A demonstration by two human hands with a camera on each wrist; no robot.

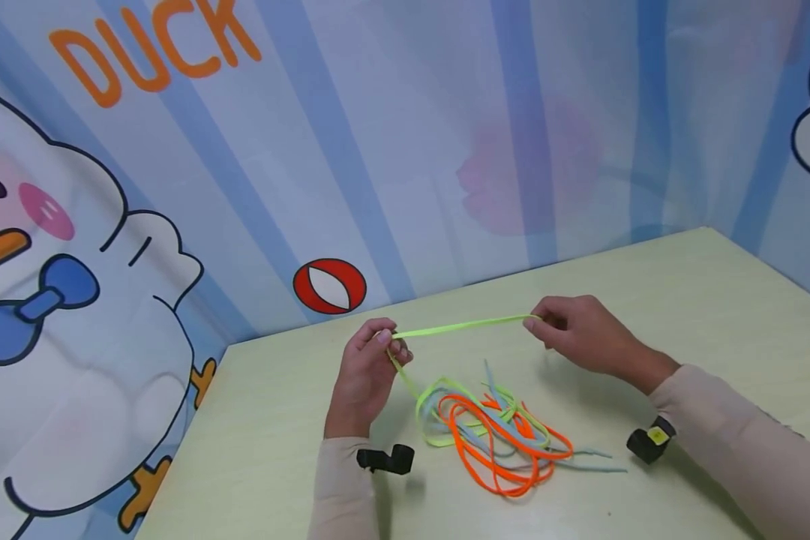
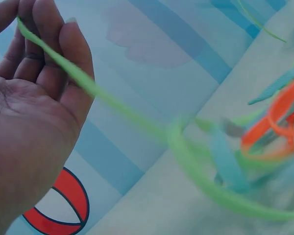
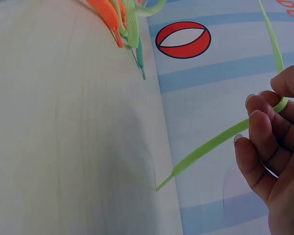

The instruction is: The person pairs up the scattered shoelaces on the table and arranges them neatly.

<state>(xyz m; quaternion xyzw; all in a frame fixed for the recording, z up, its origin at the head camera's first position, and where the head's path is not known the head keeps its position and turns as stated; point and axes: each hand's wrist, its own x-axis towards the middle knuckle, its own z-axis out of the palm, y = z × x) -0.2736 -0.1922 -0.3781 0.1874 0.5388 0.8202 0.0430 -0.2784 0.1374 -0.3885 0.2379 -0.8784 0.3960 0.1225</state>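
A flat yellow-green shoelace (image 1: 462,327) stretches almost level between both hands above the table. My left hand (image 1: 369,367) pinches it between thumb and fingers, and from there the lace runs down to the heap. My right hand (image 1: 583,334) pinches it near its other end; in the right wrist view its tipped tail (image 3: 206,152) hangs out past the fingers. Below and between the hands lies a loose tangle of laces: orange shoelaces (image 1: 469,446), pale blue-grey shoelaces (image 1: 594,469) and more yellow-green loops. How they cross inside the tangle is hidden.
The pale table (image 1: 263,450) meets a printed backdrop (image 1: 405,150) along its far edge, with a duck and a red ball drawn on it. Black wrist cameras are strapped over both sleeves, the left camera (image 1: 386,459) close to the tangle.
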